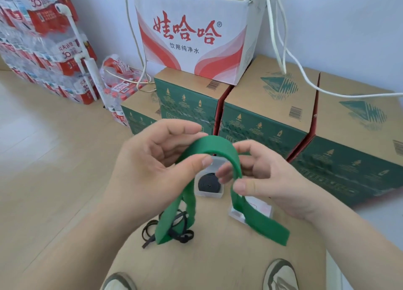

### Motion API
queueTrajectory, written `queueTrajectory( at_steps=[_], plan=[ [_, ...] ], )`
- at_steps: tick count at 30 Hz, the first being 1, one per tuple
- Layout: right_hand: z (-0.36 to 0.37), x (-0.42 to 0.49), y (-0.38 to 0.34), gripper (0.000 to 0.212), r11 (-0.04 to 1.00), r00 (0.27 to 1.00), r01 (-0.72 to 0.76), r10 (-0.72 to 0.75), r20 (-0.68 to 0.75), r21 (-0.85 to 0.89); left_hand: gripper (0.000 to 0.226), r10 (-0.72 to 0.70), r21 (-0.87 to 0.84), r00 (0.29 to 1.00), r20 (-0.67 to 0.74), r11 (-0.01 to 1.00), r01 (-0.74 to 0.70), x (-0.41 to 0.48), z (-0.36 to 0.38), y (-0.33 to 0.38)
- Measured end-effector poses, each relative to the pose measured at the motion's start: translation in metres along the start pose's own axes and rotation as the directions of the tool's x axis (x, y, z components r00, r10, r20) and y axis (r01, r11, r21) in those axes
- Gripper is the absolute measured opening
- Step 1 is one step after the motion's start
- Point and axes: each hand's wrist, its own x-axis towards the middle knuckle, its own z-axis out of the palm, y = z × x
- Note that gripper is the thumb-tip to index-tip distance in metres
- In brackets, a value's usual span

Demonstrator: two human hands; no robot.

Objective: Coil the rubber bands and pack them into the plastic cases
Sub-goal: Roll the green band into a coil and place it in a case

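Note:
A wide green rubber band (209, 145) arches between both hands above a cardboard surface (218, 257). My left hand (152, 165) pinches its left leg between thumb and fingers. My right hand (261, 176) pinches its right leg; that end trails down to the cardboard at the lower right. Beneath the arch, an open clear plastic case (210, 193) holds a coiled black band (209, 184). A second clear case (259, 209) lies to its right, partly hidden by the green band. Loose black bands (174, 230) lie tangled near the green band's left end.
Green and brown cartons (272, 115) stand just behind the work surface, with a white and red box (192, 38) full of white cords on top. Packs of bottled water (43, 45) are stacked at the far left. Two shoes (281, 276) show at the bottom edge.

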Motion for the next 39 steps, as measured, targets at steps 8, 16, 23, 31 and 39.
queueTrajectory(
  at_steps=[8, 16, 23, 31, 39],
  plan=[
    [0.021, 0.008, -0.008, 0.029, 0.963, 0.945, 0.172, -0.221, -0.240, -0.209, 0.052, -0.064, 0.150, 0.997, 0.050, 0.987, 0.056, 0.003, 0.009, -0.023],
    [0.022, 0.000, -0.021, 0.015, 0.952, 0.852, 0.179, -0.276, -0.446, -0.247, 0.038, -0.427, 0.476, 0.822, 0.378, 0.851, 0.223, 0.000, 0.018, -0.062],
    [-0.028, -0.019, -0.021, 0.015, 0.966, 0.842, -0.044, -0.100, -0.530, -0.253, 0.040, -0.299, 0.415, 0.921, 0.248, 0.892, 0.178, 0.012, 0.024, -0.043],
    [-0.015, 0.003, 0.004, 0.013, 0.980, 0.946, -0.183, 0.155, -0.283, -0.073, 0.056, 0.065, 0.105, 0.990, 0.123, 0.991, -0.078, -0.005, 0.044, 0.003],
    [0.003, -0.006, -0.017, 0.043, 0.956, 0.946, 0.227, -0.261, -0.189, -0.187, 0.067, 0.002, 0.052, 0.990, 0.141, 0.999, -0.010, -0.001, 0.038, -0.001]
  ],
)
